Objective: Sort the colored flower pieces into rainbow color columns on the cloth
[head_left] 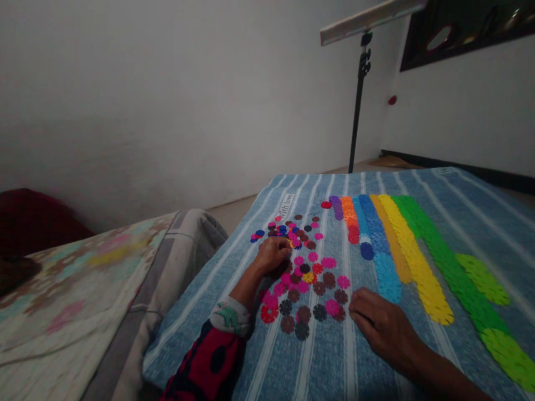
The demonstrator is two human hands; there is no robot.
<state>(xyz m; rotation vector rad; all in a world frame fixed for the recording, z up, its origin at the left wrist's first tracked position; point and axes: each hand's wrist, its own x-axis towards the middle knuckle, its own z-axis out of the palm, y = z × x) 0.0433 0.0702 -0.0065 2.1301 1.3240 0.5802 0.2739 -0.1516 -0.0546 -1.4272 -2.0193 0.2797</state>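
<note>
Two hands | left hand (273,254) on discs (310,277), fingers unclear | right hand (378,324) fingers apart | label (287,205) "With love"

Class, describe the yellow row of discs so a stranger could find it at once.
On the striped cloth, sorted rows of discs lie right of the loose pile. The yellow row runs between a thin amber row and a green row; it alone is bright yellow.

Left sleeve (207,362): red with large black dots.
Cuff (229,316): grey knit, small green figure on it.
Hands: left hand (273,253) and right hand (382,326), both bare.
Right forearm (434,370): bare.
</note>
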